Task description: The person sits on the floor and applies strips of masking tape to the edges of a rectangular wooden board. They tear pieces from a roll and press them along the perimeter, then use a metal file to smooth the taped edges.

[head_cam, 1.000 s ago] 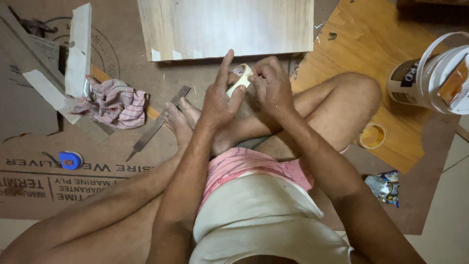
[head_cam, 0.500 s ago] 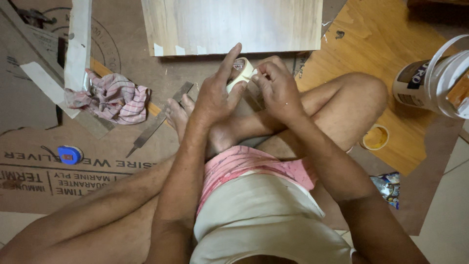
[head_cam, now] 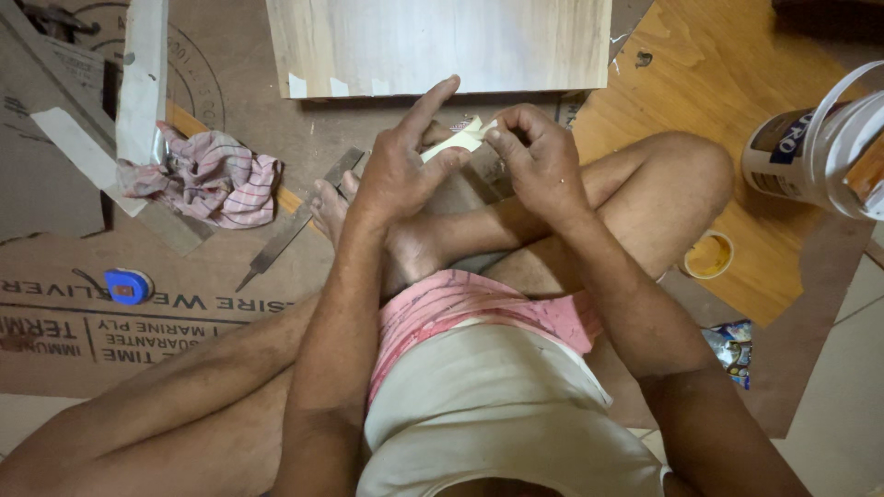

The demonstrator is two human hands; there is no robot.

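Head view, looking down at a person seated cross-legged on cardboard. Both hands meet at centre, just near of a pale wooden board [head_cam: 442,41]. The left hand [head_cam: 401,170] and right hand [head_cam: 539,161] pinch a small cream strip [head_cam: 458,141] between fingertips. It looks light, thin and floppy; best gripped by its edges.

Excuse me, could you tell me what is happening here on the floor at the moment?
A person sits cross-legged on sheets of cardboard, holding a small cream-coloured strip between both hands. The left hand pinches it with thumb and fingers, index finger raised; the right hand pinches its other end. A pale wooden panel lies just ahead. To the left are a metal file, a striped rag and a blue tape measure; a white bucket stands at the right.
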